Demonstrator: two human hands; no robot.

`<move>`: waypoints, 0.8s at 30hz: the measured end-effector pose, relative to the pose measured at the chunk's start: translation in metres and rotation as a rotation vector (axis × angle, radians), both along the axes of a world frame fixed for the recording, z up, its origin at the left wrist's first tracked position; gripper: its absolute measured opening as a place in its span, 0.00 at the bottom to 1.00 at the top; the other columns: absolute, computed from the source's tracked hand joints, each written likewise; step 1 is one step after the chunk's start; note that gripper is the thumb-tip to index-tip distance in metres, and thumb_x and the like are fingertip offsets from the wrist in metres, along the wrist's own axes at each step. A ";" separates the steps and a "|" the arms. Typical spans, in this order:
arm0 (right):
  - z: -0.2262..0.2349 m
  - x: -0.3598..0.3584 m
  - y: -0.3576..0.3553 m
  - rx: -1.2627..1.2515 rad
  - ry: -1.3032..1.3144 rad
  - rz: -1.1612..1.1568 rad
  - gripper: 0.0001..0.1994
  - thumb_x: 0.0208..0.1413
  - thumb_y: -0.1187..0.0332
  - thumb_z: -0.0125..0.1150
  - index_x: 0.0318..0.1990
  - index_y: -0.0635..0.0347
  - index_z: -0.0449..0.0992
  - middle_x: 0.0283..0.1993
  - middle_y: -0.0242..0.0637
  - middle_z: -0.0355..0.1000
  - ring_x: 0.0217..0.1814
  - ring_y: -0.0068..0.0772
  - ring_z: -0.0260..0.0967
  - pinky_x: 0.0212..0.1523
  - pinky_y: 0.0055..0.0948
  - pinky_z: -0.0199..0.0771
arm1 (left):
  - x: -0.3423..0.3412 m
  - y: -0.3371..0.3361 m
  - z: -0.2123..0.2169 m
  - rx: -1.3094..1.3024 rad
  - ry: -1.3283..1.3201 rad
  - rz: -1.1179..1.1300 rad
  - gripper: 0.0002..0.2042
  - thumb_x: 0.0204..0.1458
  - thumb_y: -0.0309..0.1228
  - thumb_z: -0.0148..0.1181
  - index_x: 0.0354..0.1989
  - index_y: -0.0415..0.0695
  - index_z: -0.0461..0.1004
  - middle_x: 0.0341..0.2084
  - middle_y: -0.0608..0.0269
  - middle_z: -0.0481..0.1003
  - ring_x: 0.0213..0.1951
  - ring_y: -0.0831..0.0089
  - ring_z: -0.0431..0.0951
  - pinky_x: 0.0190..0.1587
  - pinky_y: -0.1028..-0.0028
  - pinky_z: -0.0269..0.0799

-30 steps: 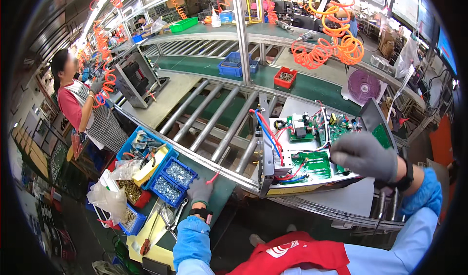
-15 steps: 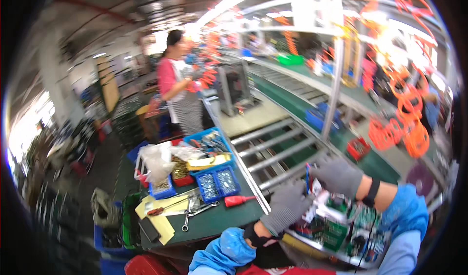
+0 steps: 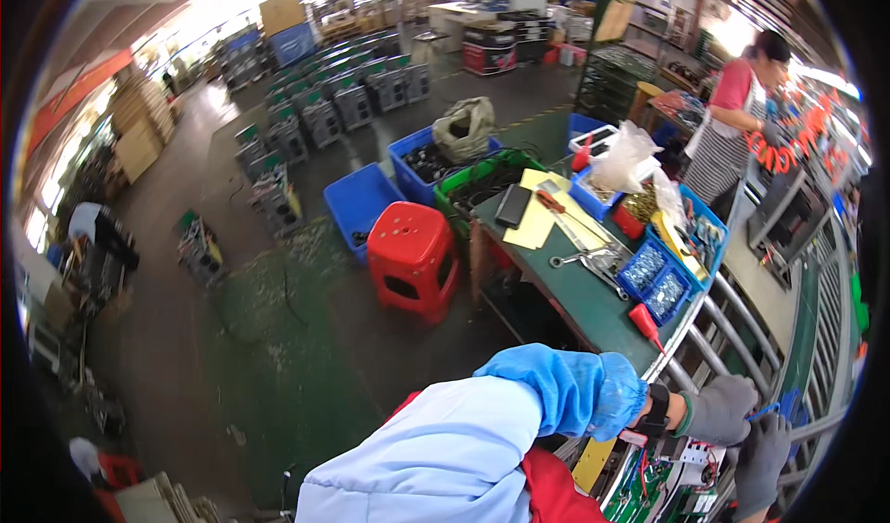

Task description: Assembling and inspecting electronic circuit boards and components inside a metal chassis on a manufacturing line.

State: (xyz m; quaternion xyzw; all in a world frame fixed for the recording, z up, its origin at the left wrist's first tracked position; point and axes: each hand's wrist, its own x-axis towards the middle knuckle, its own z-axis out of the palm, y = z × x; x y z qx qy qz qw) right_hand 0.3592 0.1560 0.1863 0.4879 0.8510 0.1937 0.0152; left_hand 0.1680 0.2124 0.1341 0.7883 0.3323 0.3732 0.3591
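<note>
While both gloved hands — left hand [image 3: 725, 409], right hand [image 3: 762, 458] — meet at the circuit board assembly [image 3: 681, 481] on the roller conveyor [image 3: 742, 324], their grip cannot be told; a red stool [image 3: 413, 256] stands beside the green workbench [image 3: 565, 287].

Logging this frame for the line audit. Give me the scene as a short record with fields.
setting: factory floor beside a roller conveyor
left hand: grey glove, over a circuit board
right hand: grey glove, beside the left, at the same board
held item: small blue part between the hands; which hand grips it is unclear
bench: wrenches, blue bins, red-handled tool
floor: red stool, blue crates
others: a person in a striped apron at the line
</note>
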 end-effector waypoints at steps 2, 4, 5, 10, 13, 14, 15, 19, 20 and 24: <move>0.021 -0.010 -0.001 -0.058 -0.077 0.087 0.18 0.47 0.65 0.62 0.46 0.64 0.73 0.43 0.49 0.68 0.48 0.54 0.65 0.49 0.49 0.65 | 0.006 0.000 -0.007 0.050 -0.033 -0.010 0.12 0.37 0.34 0.60 0.27 0.37 0.77 0.33 0.44 0.74 0.40 0.49 0.75 0.44 0.57 0.72; 0.033 -0.037 0.000 -0.171 -0.110 0.129 0.22 0.52 0.63 0.65 0.53 0.63 0.72 0.45 0.53 0.70 0.49 0.59 0.67 0.51 0.53 0.66 | -0.003 0.005 -0.011 0.047 -0.022 0.040 0.12 0.37 0.34 0.60 0.26 0.37 0.77 0.33 0.44 0.75 0.40 0.49 0.76 0.43 0.57 0.72; 0.030 -0.035 0.000 -0.176 -0.113 0.144 0.22 0.52 0.63 0.65 0.53 0.63 0.72 0.45 0.53 0.70 0.49 0.59 0.67 0.51 0.53 0.66 | -0.004 0.005 -0.012 0.067 -0.019 0.024 0.12 0.36 0.35 0.60 0.26 0.37 0.78 0.32 0.44 0.75 0.39 0.49 0.76 0.42 0.57 0.73; 0.007 0.008 -0.002 0.106 -0.165 0.002 0.13 0.42 0.73 0.57 0.39 0.63 0.76 0.41 0.48 0.66 0.47 0.55 0.64 0.50 0.45 0.65 | 0.011 0.000 -0.007 0.185 0.029 0.034 0.12 0.36 0.36 0.61 0.24 0.38 0.78 0.30 0.48 0.75 0.38 0.51 0.76 0.41 0.57 0.73; -0.005 0.046 -0.023 0.371 -0.273 -0.034 0.11 0.42 0.73 0.57 0.36 0.62 0.76 0.41 0.48 0.68 0.46 0.54 0.65 0.51 0.45 0.66 | 0.010 -0.010 0.010 0.142 -0.106 -0.134 0.13 0.37 0.38 0.63 0.26 0.39 0.76 0.32 0.48 0.75 0.39 0.50 0.76 0.42 0.55 0.72; 0.012 0.023 -0.040 0.284 -0.220 -0.085 0.12 0.42 0.73 0.57 0.37 0.61 0.76 0.41 0.49 0.68 0.48 0.55 0.66 0.50 0.49 0.65 | 0.000 -0.007 0.012 0.134 0.020 -0.173 0.13 0.38 0.37 0.64 0.27 0.40 0.75 0.32 0.49 0.74 0.39 0.50 0.76 0.42 0.55 0.71; 0.030 -0.009 -0.039 0.200 -0.139 -0.124 0.13 0.42 0.72 0.58 0.38 0.61 0.76 0.41 0.50 0.68 0.50 0.56 0.66 0.50 0.52 0.65 | -0.014 -0.004 0.009 0.116 0.036 -0.148 0.13 0.39 0.37 0.63 0.28 0.41 0.75 0.33 0.50 0.73 0.41 0.51 0.75 0.43 0.55 0.71; 0.032 -0.018 -0.036 0.015 0.116 -0.326 0.05 0.44 0.69 0.58 0.29 0.58 0.72 0.35 0.45 0.72 0.40 0.52 0.71 0.44 0.50 0.70 | -0.033 0.000 0.008 0.043 0.300 -0.146 0.23 0.52 0.43 0.58 0.56 0.50 0.73 0.42 0.48 0.73 0.48 0.51 0.74 0.50 0.57 0.71; 0.028 -0.012 -0.045 0.036 0.193 -0.297 0.07 0.44 0.70 0.58 0.33 0.57 0.74 0.33 0.45 0.73 0.36 0.54 0.71 0.40 0.49 0.70 | -0.033 -0.003 0.013 0.039 0.323 -0.179 0.23 0.53 0.45 0.57 0.55 0.48 0.72 0.42 0.48 0.72 0.48 0.50 0.74 0.50 0.56 0.71; 0.002 0.015 -0.068 -0.032 0.587 -0.414 0.13 0.48 0.70 0.57 0.42 0.60 0.77 0.34 0.47 0.77 0.34 0.49 0.76 0.36 0.41 0.75 | -0.024 -0.017 0.029 0.144 0.343 -0.204 0.23 0.54 0.51 0.58 0.47 0.45 0.74 0.40 0.49 0.73 0.45 0.51 0.76 0.48 0.57 0.72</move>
